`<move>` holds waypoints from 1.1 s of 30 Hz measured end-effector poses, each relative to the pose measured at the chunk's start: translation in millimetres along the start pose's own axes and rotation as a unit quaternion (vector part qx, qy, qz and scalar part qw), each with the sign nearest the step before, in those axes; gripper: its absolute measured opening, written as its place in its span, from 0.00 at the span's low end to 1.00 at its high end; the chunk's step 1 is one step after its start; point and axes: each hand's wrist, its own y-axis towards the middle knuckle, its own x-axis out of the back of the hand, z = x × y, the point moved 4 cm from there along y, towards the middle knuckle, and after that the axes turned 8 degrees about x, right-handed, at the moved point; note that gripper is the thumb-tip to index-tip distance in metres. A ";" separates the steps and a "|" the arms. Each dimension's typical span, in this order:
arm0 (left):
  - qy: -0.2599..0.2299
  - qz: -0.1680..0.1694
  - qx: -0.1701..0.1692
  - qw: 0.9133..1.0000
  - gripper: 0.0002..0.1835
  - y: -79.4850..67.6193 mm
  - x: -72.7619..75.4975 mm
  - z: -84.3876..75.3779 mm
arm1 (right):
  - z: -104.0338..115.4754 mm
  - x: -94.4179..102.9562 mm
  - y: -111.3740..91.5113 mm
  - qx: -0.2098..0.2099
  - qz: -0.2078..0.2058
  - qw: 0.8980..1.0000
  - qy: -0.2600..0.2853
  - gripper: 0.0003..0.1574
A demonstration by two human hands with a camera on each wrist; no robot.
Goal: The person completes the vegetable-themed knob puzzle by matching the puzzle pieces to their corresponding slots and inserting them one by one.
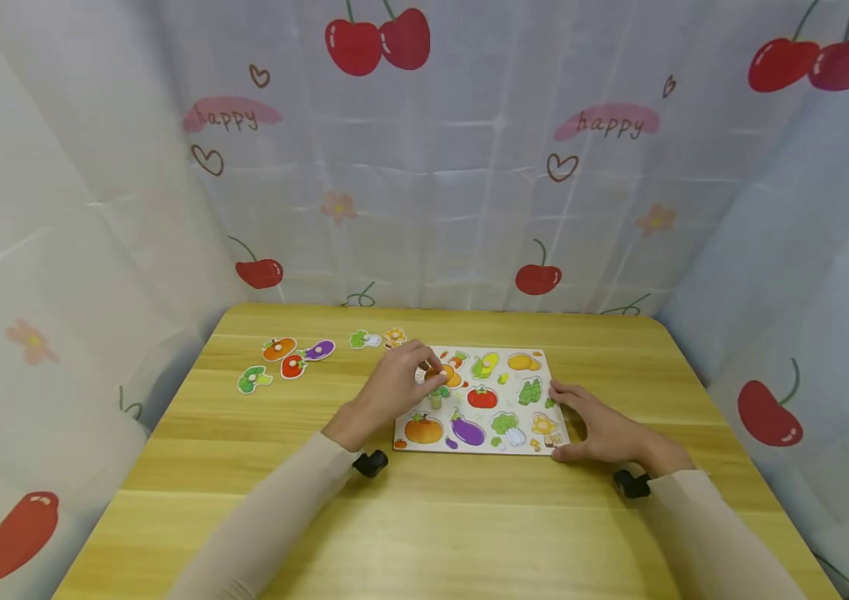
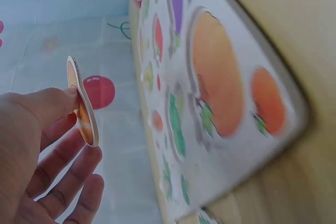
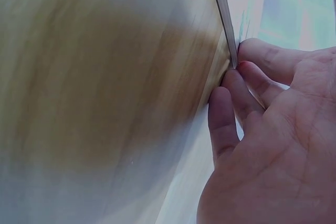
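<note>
My left hand (image 1: 394,383) pinches an orange, two-lobed puzzle piece (image 2: 86,116) by its knob, between thumb and fingers. Seen from the left wrist, the piece stands on edge, raised above the white vegetable puzzle board (image 1: 472,451). In the head view that hand covers part of the board's left side. At the board's right side my right hand (image 1: 604,427) holds its edge, thumb at the near corner and fingers farther up. From the right wrist, the fingertips (image 3: 223,103) meet the board's thin edge.
Loose puzzle pieces lie left of the board: a broccoli (image 1: 254,379), a pumpkin (image 1: 278,349), a tomato (image 1: 292,366) and an eggplant (image 1: 320,350). A bok choy piece (image 1: 365,339) and a mushroom piece (image 1: 395,336) lie behind the left hand. Cherry-print curtains (image 1: 424,167) surround the wooden table (image 1: 409,525).
</note>
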 end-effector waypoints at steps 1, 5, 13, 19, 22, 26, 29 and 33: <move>-0.003 -0.001 -0.002 1.000 0.09 4.0 -2.8 -3.4 | -0.3 0.2 -0.7 0.001 -0.001 1.000 -0.001 0.76; -0.017 -0.005 -0.009 1.000 0.08 18.8 -13.9 -13.9 | 0.1 0.3 -1.5 0.006 -0.004 1.000 -0.003 0.75; -0.037 0.011 0.015 0.999 0.07 39.8 -37.8 -26.7 | 1.3 0.7 -0.7 0.005 -0.002 1.000 -0.003 0.75; -0.024 0.012 0.031 0.999 0.08 57.1 -57.4 -32.8 | -3.3 -0.9 -0.7 -0.001 0.001 1.000 0.000 0.76; -0.023 0.014 0.046 0.999 0.08 65.0 -66.8 -35.6 | -5.2 -1.8 -0.3 -0.002 0.002 1.000 -0.002 0.76; -0.025 0.021 0.072 0.997 0.07 72.0 -79.2 -36.7 | -6.5 -2.6 -0.1 0.001 0.002 1.000 0.002 0.76; -0.024 0.026 0.087 0.996 0.07 77.1 -87.8 -36.3 | -6.8 -2.5 -0.4 0.003 0.003 1.000 0.005 0.76; -0.022 0.029 0.098 0.995 0.07 85.9 -98.2 -35.7 | -7.4 -1.8 -0.1 0.006 -0.001 1.000 0.001 0.76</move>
